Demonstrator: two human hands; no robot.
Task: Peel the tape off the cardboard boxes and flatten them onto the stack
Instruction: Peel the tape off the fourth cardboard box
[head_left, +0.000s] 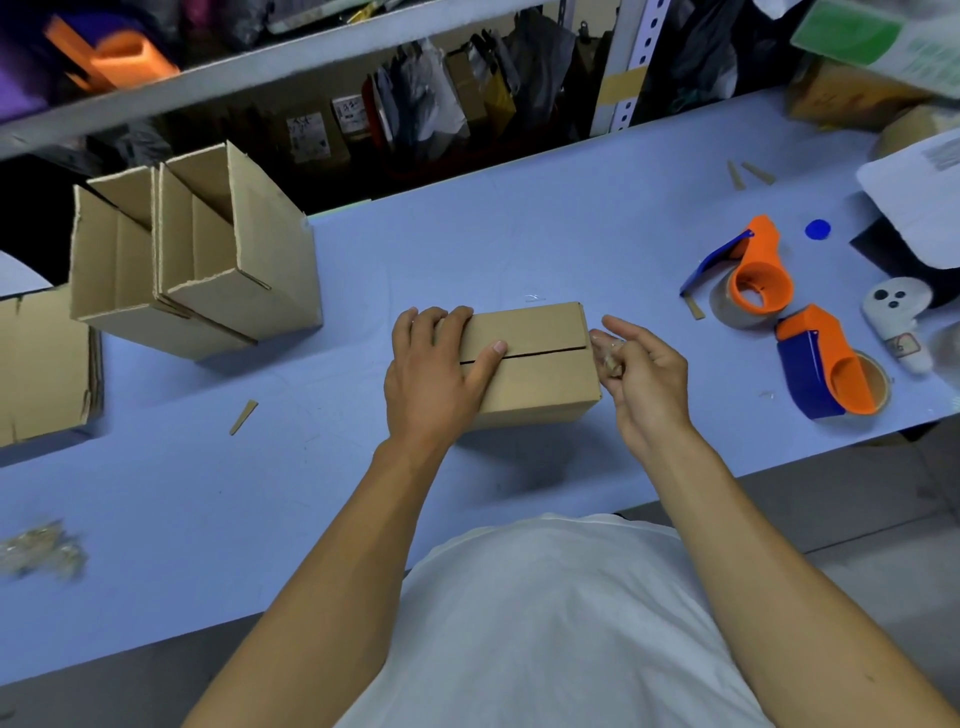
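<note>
A small closed cardboard box (540, 371) lies in the middle of the blue table (467, 249), its top seam showing as a dark slit. My left hand (434, 369) grips the box's left end, fingers over the far edge and thumb on the seam. Just off the box's right end, my right hand (641, 376) pinches a crumpled strip of clear tape (608, 356). At the far left lies a stack of flattened cardboard (44, 364).
Two open boxes (208, 260) stand at the back left. Two orange-and-blue tape dispensers (748, 275) (831, 366) lie to the right, with a white controller (896, 322), a blue cap (817, 229) and papers beyond. A wad of peeled tape (41, 551) sits front left.
</note>
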